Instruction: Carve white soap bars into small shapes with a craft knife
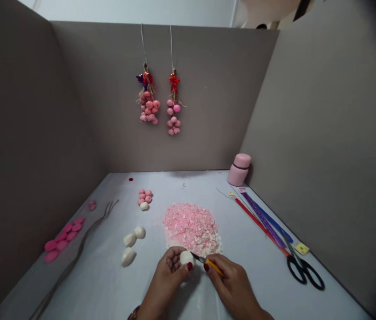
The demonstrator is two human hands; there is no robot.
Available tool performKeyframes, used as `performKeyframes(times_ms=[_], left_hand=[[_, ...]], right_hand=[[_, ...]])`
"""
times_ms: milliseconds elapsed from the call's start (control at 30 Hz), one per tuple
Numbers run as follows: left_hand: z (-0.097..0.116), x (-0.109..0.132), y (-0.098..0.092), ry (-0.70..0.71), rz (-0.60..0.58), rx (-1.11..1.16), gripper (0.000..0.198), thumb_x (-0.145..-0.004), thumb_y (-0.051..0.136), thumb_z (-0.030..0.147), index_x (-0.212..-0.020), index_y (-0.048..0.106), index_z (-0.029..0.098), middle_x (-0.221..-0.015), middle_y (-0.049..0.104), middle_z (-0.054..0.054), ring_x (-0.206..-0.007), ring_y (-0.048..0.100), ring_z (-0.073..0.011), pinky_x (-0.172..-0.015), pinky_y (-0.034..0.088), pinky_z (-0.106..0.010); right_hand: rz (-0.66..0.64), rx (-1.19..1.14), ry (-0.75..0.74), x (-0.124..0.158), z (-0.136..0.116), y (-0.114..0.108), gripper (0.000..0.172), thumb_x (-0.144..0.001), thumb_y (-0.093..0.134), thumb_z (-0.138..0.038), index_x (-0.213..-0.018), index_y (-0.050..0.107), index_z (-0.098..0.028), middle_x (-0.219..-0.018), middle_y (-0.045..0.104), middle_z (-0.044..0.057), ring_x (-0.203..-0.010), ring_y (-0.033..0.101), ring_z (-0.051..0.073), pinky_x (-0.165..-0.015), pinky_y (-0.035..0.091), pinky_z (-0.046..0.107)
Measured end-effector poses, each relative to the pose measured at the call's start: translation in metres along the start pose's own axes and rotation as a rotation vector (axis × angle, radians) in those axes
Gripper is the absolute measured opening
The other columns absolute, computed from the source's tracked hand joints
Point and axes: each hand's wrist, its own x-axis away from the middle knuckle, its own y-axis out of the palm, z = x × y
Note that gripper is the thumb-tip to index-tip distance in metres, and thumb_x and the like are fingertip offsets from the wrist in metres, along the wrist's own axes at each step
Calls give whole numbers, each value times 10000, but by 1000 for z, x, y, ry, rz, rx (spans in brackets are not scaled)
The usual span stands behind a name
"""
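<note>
My left hand (170, 273) is closed round a small white rounded piece (186, 257), pinching it between thumb and fingers near the front of the table. My right hand (233, 282) grips a small yellow-handled blade (208, 262) whose dark tip touches the white piece. Just beyond both hands lies a heap of pink and white shavings (192, 227).
Three white pieces (131, 242) lie to the left, a cluster of pink pieces (145, 198) further back, flat pink pieces (63, 238) and brown cords (84, 242) at far left. Black scissors (303, 266), coloured strips (264, 220) and a pink jar (239, 169) sit at right. Two pink bunches (159, 104) hang on the back wall.
</note>
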Motion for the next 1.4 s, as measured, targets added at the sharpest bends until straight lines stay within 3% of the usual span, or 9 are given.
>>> performKeyframes(times_ms=[367,800,1000,1067,1233,1400], left_hand=[[4,4,3,4,-54,43,303,-656,847,310,-824,652,153,-698,616,-3,-636,530,-127,-597,385,-233],[4,5,1,-2,-85,52,290,-719,794,375,-849,642,165,-750,587,-6,-709,512,-141,-670,395,-248],[4,8,4,53,-122,-12,297,-699,806,369,-830,639,162,-707,574,7,-656,484,-130,-601,364,-235],[1,7,4,50,-92,-18,286,-698,809,357,-822,635,167,-702,571,14,-656,482,-129,-604,364,-236],[-7,1,-2,84,-67,-6,291,-716,795,362,-880,642,176,-760,612,-5,-699,515,-143,-633,393,-249],[-3,2,-1,55,-73,1,328,-688,812,389,-873,638,182,-747,618,7,-683,519,-128,-627,396,-234]], right_hand=[[-77,25,-70,2,1,-3,213,-973,420,-316,-883,596,-235,-794,663,33,-697,644,185,-624,476,272],[-42,138,-66,4,3,0,260,-991,386,-328,-889,605,-233,-772,662,37,-682,648,191,-611,477,270],[106,179,94,-4,17,-8,341,-982,391,-416,-859,640,-220,-767,705,65,-672,683,225,-595,484,284],[128,141,77,-4,17,-8,317,-978,409,-407,-865,638,-219,-789,700,64,-713,684,221,-628,485,277],[-26,54,-42,3,8,1,235,-979,409,-316,-876,603,-232,-776,669,28,-679,653,177,-616,462,246],[-59,75,-53,4,5,2,225,-976,409,-304,-856,586,-235,-757,656,19,-666,640,174,-602,447,242]])
